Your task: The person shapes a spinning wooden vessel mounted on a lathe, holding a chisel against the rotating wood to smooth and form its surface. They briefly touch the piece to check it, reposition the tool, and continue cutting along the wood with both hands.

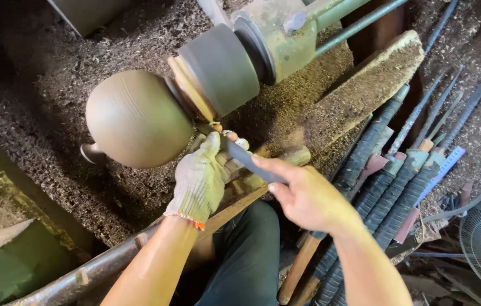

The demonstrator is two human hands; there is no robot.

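Your gloved left hand (201,178) pinches the chisel (246,158) blade beside the round wooden workpiece (137,119); your bare right hand (306,195) closes around its shank.

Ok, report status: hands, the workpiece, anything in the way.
Left hand, gloved, steadies the turning tool near its tip. Right hand, bare, grips it further back. Tip meets round wooden workpiece on lathe. Nothing obstructing.
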